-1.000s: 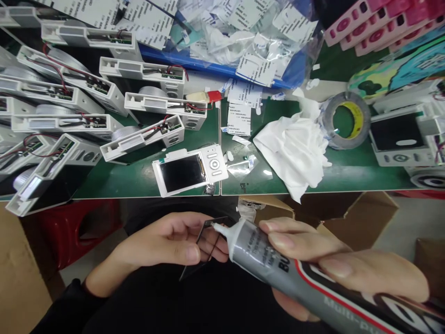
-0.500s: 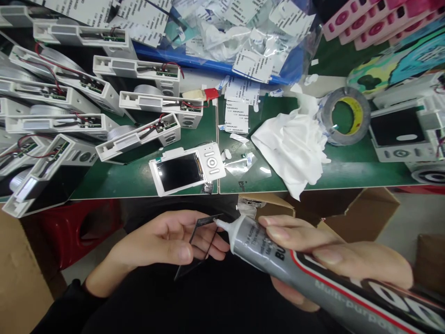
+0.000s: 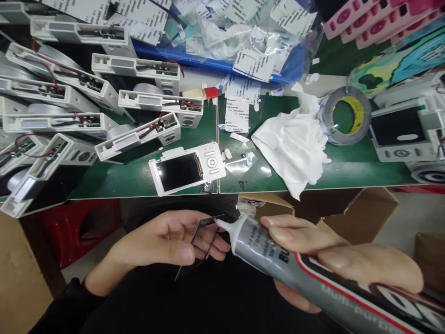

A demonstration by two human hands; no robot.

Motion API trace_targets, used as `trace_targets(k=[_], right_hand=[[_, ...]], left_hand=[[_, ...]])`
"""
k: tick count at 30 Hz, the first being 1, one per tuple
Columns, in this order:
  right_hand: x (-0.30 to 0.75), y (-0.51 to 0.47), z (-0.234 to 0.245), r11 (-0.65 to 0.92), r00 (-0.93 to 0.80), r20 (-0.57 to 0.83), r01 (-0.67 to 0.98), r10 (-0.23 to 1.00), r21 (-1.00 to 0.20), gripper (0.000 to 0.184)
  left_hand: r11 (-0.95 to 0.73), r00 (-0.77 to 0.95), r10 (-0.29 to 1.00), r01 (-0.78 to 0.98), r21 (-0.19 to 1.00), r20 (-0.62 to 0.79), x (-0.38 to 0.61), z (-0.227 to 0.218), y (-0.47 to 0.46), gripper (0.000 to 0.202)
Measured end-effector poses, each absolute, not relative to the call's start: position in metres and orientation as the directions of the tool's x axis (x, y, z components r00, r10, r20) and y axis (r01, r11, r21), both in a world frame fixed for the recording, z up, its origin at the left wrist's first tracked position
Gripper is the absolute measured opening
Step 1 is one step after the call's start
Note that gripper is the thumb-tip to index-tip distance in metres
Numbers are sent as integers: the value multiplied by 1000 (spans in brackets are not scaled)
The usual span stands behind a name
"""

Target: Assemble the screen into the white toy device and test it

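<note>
Cool white light, its source out of view, seems to fall from above and leaves the table [image 3: 375, 172] fairly bright, with a pale sheen on its near right part. Small glints dot the plastic bag [image 3: 227, 39] at the far middle, and a soft highlight lies on the metal of the tube [image 3: 267, 250]. The white cloth [image 3: 288, 144] is pale, with faint grey shading in its folds. Nearer, the black shirt [image 3: 194, 306] sinks into flat darkness, and the cardboard box [image 3: 370, 215] is shadowed inside. The tube's nearest lettering [image 3: 354, 306] is blurred; the scene looks stretched toward the left and right edges.
</note>
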State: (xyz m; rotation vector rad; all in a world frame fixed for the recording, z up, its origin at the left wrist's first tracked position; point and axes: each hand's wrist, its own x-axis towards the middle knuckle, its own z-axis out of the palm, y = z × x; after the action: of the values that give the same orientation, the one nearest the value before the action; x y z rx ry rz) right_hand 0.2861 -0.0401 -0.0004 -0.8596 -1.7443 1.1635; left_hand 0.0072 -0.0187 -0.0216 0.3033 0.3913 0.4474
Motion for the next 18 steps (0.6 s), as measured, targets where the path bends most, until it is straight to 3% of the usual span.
trace_targets(k=[2, 8, 11, 18], right_hand=[[287, -36, 1, 332, -399, 268, 101, 877, -938, 42], [297, -29, 1, 322, -560, 226, 78, 797, -944, 60], [293, -33, 3, 275, -441, 215, 75, 871, -959, 56], [283, -41, 2, 273, -350, 243, 37, 905, -961, 51]], left_hand=[[856, 835, 471, -356, 374, -284, 6, -22, -18, 48], [859, 837, 455, -322, 397, -305, 4, -22, -18, 55], [864, 832, 454, -324, 385, -319, 5, -21, -17, 58], [859, 832, 473, -363, 362, -288, 8, -20, -15, 47]])
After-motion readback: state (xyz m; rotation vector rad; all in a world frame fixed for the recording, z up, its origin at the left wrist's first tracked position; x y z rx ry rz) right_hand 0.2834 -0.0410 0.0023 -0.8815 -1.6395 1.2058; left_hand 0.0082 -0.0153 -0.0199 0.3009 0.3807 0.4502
